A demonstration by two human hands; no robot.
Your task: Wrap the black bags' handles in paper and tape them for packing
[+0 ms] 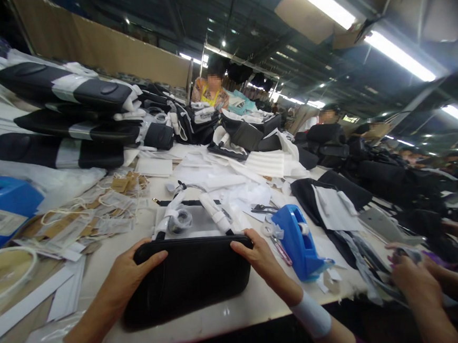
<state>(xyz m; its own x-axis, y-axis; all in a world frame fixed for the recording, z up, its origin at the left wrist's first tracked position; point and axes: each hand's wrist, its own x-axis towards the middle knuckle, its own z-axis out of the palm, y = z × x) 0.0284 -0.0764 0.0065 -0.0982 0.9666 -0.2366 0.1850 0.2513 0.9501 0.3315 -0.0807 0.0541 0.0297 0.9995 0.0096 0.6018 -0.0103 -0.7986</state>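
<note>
A black padded leatherette cushion [186,283] lies flat on the white work table [232,319], with a zip or seam along its far edge. My left hand [141,265] grips its upper left corner, and my right hand [257,254] grips the upper right corner. Just beyond it lie two white-wrapped tubular parts [188,209] joined by a black strap, with a dark round roll [179,220] between them. A blue tape dispenser [298,242] stands to the right of my right hand.
Stacked black-and-white padded pieces [66,115] line the far left. A blue box [2,213] and bundles of tagged strings [85,214] sit left. White sheets [222,180] cover the middle. A co-worker's hands [415,278] work at the right, and seated people sit beyond.
</note>
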